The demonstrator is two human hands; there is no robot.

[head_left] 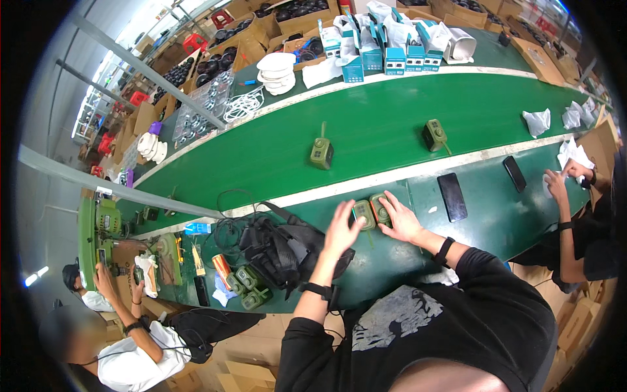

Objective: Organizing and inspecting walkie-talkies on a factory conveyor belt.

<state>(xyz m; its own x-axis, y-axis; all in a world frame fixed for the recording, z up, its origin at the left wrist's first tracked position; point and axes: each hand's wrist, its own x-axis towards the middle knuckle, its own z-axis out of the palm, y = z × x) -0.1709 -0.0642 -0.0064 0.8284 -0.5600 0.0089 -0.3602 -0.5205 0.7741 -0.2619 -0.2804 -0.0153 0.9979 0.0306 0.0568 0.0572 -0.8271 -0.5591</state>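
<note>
Two devices on belt; your curled right hand grips right unit, half-open left hand touches left unit; completion unverified.

From here, the right hand hides part of one green device; by the right edge of the tabletop, a co-worker is partly cut off.

Your bare left hand is raised forward, palm turned inward, fingers extended and thumb spread toward the right hand. Your bare right hand is just beside it, fingers and thumb bent toward each other in a grasp. Your left forearm rises steeply; your right forearm slants inward from the right. Each wrist carries a black band. Both upper arms are black-sleeved.
</note>
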